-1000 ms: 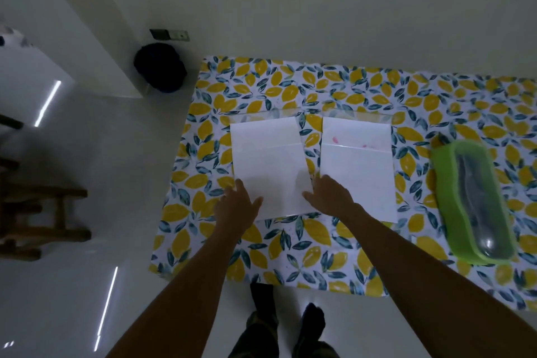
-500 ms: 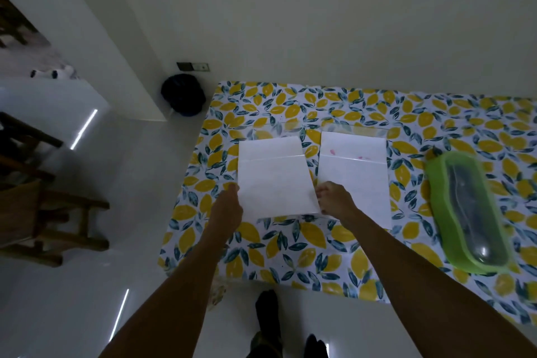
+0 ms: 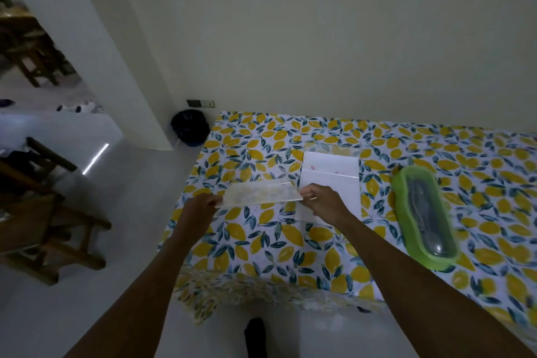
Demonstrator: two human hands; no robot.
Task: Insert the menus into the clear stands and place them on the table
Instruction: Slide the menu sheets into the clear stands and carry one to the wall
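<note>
- Lemon-print bench [image 3: 290, 241] carries a second menu stand [image 3: 329, 183].
- Left hand [image 3: 200, 209] and right hand [image 3: 322, 202] fingers pinch a lifted, tilted menu stand [image 3: 261, 195] by its ends.

Both forearms are bare from the bottom edge of the view up to the wrists, with no sleeve, watch, bracelet or ring showing on either one. The bare left hand [image 3: 203, 206] and the bare right hand [image 3: 322, 202] wear no gloves. Low between the arms a dark, rounded foot covering [image 3: 255, 337] shows, too dim to tell sock from shoe.
</note>
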